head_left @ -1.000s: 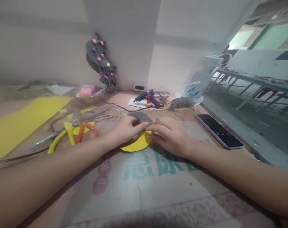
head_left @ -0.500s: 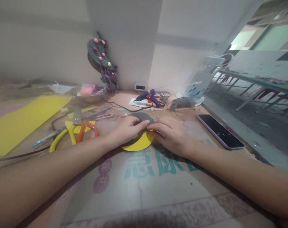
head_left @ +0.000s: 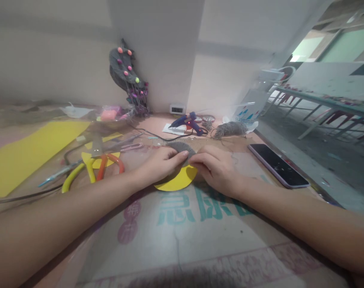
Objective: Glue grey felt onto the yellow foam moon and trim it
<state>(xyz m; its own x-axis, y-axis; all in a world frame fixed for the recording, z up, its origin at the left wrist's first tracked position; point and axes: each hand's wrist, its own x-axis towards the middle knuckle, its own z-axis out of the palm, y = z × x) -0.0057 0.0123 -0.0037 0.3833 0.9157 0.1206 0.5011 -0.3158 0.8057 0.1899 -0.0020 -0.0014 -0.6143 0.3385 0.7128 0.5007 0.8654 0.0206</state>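
A round-edged yellow card piece (head_left: 177,181) lies between my hands, its far part covered by grey yarn (head_left: 184,148). My left hand (head_left: 162,163) grips the piece from the left, with the thumb pressed along its top; the other fingers are partly hidden. At the right edge, my right hand (head_left: 217,169) is closed, thumb and index fingertips pinched together. Whatever is in that pinch is too small to make out. Beyond the hands, a ball of grey yarn (head_left: 231,129) rests near a blue glue gun (head_left: 185,121).
Scissors with yellow and orange handles (head_left: 101,168) lie left, beside a large yellow sheet (head_left: 35,156). A phone (head_left: 278,165) is near the right table edge. A grey crescent with coloured balls (head_left: 122,68) leans on the wall. A cord (head_left: 23,197) runs along the left.
My right fingertips have shifted slightly right and drawn into a tighter pinch, uncovering more of the yellow card's right edge. My left hand stays in place.
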